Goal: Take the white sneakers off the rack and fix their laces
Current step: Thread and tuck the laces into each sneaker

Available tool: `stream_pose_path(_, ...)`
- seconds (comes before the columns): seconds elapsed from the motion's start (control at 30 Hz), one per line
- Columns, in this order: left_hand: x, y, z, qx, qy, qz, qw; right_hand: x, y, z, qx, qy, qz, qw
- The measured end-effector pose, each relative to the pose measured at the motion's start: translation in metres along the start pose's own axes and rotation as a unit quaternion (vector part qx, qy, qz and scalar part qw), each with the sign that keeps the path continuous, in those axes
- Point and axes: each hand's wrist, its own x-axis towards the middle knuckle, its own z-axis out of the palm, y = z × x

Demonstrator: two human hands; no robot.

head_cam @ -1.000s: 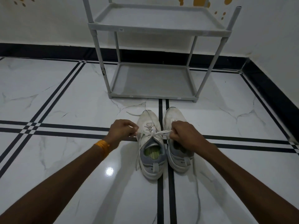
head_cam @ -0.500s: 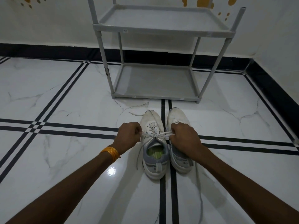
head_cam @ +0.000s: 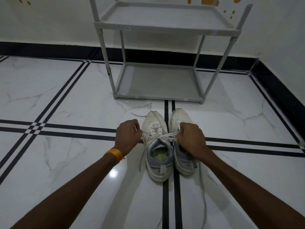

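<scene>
Two white sneakers stand side by side on the floor, toes toward the rack: the left sneaker point(head_cam: 157, 147) with a grey collar and green insole, and the right sneaker point(head_cam: 179, 118), partly hidden under my right hand. My left hand point(head_cam: 128, 135) is closed on one end of the left sneaker's lace point(head_cam: 162, 136). My right hand point(head_cam: 191, 139) is closed on the other end. The lace is crossed and pulled taut between them over the tongue. A loose lace point(head_cam: 203, 192) from the right sneaker trails back along the floor.
A grey two-shelf rack point(head_cam: 158, 27) with nothing on it stands just beyond the sneakers, against the white wall. The floor is white marble tile with black stripes point(head_cam: 66, 129). A black skirting point(head_cam: 277, 90) runs along the right wall.
Both hands have stayed on the left sneaker's lace; they drew closer together half a second ago and now pull it crossed and taut. The sneakers have not moved.
</scene>
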Motion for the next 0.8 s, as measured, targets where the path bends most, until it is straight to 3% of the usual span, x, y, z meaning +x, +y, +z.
stream_pose_path(0.07, 0.0, -0.007, 0.001, -0.17, 0.003, -0.178, 0.969, -0.001, 0.001, -0.001, 0.011, 0.01, 0.012, 1.0)
stream_pose_path(0.13, -0.002, -0.014, 0.006, -0.236, -0.002, -0.259, 0.937, -0.002, 0.0, -0.001, -0.009, 0.006, 0.002, 1.0)
stream_pose_path(0.53, -0.004, -0.023, 0.011, -0.297, 0.015, -0.324, 0.898, -0.005, 0.005, -0.004, -0.024, 0.003, -0.007, 1.0)
stream_pose_path(0.6, -0.005, -0.021, 0.005, -0.306, -0.037, -0.317, 0.897, -0.004, 0.011, -0.003, 0.016, -0.007, 0.0, 1.0)
stream_pose_path(0.73, -0.008, -0.016, -0.021, -0.366, -0.203, -0.294, 0.859, -0.001, 0.009, -0.018, 0.168, -0.055, 0.036, 0.984)
stream_pose_path(0.8, -0.011, -0.006, -0.025, -0.339, -0.201, -0.227, 0.891, -0.004, -0.001, -0.025, 0.18, -0.044, 0.021, 0.982)
